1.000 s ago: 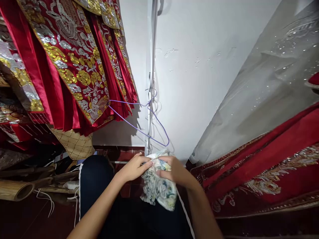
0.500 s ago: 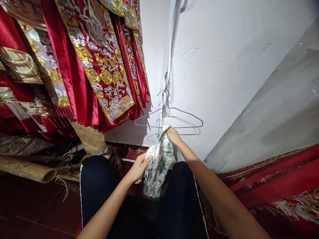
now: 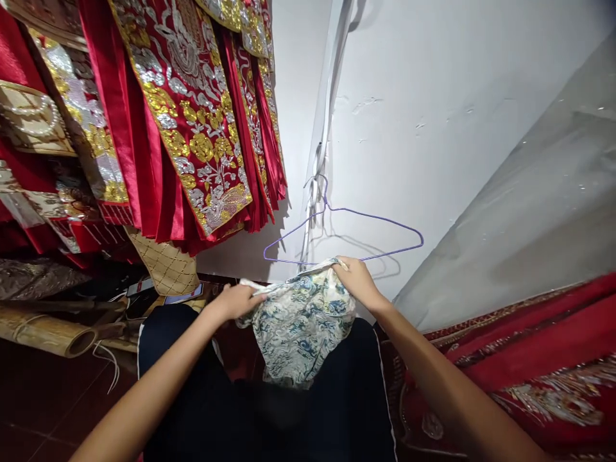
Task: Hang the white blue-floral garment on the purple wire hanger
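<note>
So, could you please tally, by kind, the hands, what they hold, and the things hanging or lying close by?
hands: 2, the left hand and the right hand, both gripping the cloth
patterned cloth: 1
purple wire hanger: 1
bamboo tube: 1
Total: 5

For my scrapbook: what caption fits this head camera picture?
Left hand and right hand hold a floral cloth under a purple wire hanger.

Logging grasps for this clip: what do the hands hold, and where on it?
Both hands hold the blue-and-white patterned cloth by its upper edge: the left hand pinches the left end, the right hand the right end.
</note>
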{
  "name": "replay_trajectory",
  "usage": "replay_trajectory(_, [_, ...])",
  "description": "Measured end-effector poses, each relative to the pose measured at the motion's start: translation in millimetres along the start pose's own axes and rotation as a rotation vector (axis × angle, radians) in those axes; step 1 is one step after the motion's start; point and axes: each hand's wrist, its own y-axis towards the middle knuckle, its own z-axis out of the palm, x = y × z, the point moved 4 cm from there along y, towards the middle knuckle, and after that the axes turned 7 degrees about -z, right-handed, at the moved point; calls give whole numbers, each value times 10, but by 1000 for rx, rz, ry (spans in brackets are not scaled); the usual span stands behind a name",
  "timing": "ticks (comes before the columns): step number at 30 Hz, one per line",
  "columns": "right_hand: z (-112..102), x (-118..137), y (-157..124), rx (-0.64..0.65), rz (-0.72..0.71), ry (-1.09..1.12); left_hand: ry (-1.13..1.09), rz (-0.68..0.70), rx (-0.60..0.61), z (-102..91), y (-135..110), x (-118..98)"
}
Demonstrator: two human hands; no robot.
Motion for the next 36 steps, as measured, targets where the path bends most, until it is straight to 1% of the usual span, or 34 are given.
replay_trajectory(2, [-29,73,-18,-15,5,35,89,153,-72,-277,102,-90])
replay_trajectory(4, [-41,129,-33,-39,32,79,122,295,-148,-504,201,-250])
replay_trajectory(5, [-36,154,-43,-43,54,116,102,330,-190,-589,253,-336])
replay_trajectory(7, [1,215,-69,-22,89,218,19,317,-278,-693,368,-498])
replay_trajectory(9, [62,308,-104,39,65,308,-40,275,-304,-698,490,-652])
replay_trajectory(11, [106,404,-144,95,-6,333,-37,277,-281,-655,601,-788])
replay_trajectory(13, [112,454,-180,133,-61,326,19,310,-265,-625,682,-852])
replay_trajectory(14, [96,453,-193,137,-73,314,55,315,-266,-622,712,-837])
replay_trajectory(15, [65,438,-200,130,-76,290,94,292,-257,-620,736,-780])
replay_trajectory(16, [23,412,-204,113,-77,253,134,232,-229,-613,757,-682])
replay_trajectory(17, [-24,380,-205,95,-77,205,174,141,-174,-595,771,-549])
replay_trajectory(19, [-105,319,-205,78,-78,111,249,-42,-6,-527,758,-251])
replay_trajectory(20, [-127,297,-205,87,-79,80,276,-81,66,-494,733,-133])
replay_trajectory(21, [-135,282,-207,107,-82,61,293,-66,105,-472,705,-58])
replay_trajectory(22, [-131,276,-208,128,-85,50,302,-8,99,-471,679,-33])
replay_trajectory(23, [-119,279,-210,143,-90,43,304,71,57,-491,655,-52])
replay_trajectory(25, [-84,306,-212,148,-99,31,300,202,-62,-572,621,-187])
replay_trajectory(27, [-41,350,-218,143,-100,30,285,264,-148,-659,623,-399])
replay_trajectory(29, [8,401,-231,153,-96,59,236,308,-197,-715,660,-643])
replay_trajectory(31, [50,456,-249,181,-105,115,143,376,-234,-721,717,-866])
replay_trajectory(33, [63,505,-276,210,-124,165,54,449,-239,-679,784,-1018])
replay_trajectory(35, [9,522,-308,205,-128,168,12,484,-226,-627,855,-1078])
replay_trajectory(36, [-60,510,-320,159,-114,145,16,481,-225,-612,888,-1081])
